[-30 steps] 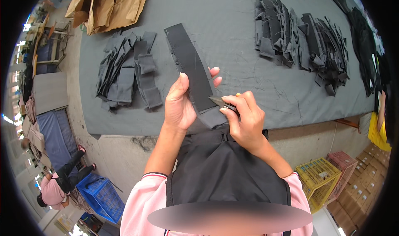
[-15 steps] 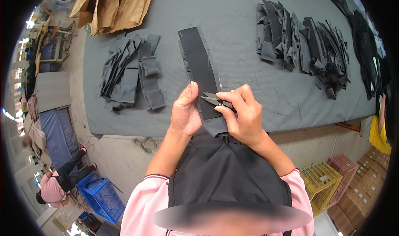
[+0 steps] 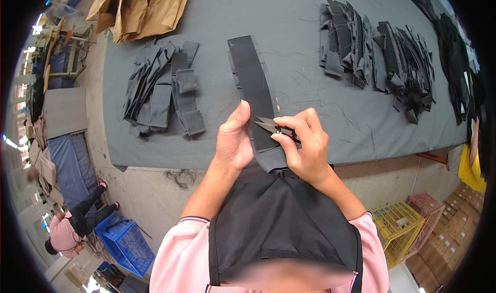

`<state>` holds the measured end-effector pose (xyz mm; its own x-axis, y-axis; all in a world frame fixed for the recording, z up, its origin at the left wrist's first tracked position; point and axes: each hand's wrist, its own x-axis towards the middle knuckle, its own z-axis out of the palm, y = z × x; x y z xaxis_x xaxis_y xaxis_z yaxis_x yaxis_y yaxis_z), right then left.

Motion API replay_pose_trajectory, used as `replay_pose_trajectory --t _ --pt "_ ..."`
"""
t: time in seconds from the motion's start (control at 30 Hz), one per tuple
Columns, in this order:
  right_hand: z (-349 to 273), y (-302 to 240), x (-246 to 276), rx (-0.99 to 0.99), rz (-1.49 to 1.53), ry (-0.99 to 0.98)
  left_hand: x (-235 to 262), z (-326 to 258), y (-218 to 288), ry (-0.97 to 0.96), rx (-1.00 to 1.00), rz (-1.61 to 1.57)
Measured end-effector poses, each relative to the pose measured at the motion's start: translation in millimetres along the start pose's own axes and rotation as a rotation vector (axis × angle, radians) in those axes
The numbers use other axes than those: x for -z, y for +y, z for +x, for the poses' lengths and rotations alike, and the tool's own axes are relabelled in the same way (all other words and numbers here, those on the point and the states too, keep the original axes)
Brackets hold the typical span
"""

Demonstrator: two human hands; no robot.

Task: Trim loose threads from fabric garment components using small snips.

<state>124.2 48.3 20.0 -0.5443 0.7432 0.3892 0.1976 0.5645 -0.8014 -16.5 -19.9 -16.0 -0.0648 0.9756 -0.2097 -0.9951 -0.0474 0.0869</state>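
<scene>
A long dark grey fabric strip (image 3: pixel 253 76) with frayed, thread-edged sides stretches away from me over the table's near edge. My left hand (image 3: pixel 235 138) grips it, thumb on top along its left edge and fingers hidden beneath. In my right hand (image 3: pixel 307 140) is a pair of small black thread snips (image 3: pixel 276 128), held between thumb and fingers. Their pointed blades are a little apart and lie over the strip, tips toward its left edge. Whether the blades touch the cloth I cannot tell.
Grey cloth covers the table (image 3: pixel 289 14), with loose threads scattered on it. A pile of strips (image 3: pixel 155 91) lies to the left, bigger piles (image 3: pixel 356 45) to the right. Brown paper (image 3: pixel 150 14) sits far left. Crates, blue (image 3: pixel 126 246) and yellow (image 3: pixel 395 226), stand on the floor; a person (image 3: pixel 67 231) is at left.
Both hands, the strip and the snips have shifted slightly to the right. The strip has turned a little more upright in view. Both grips are kept.
</scene>
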Motion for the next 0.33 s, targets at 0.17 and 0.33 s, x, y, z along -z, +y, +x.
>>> replay_pose_trajectory --t 0.17,0.33 --pt "0 4 -3 0.174 -0.152 -0.01 2 -1 4 -0.04 0.063 -0.036" --pt "-5 6 -1 0.211 -0.072 0.084 10 -5 2 0.023 -0.008 0.064"
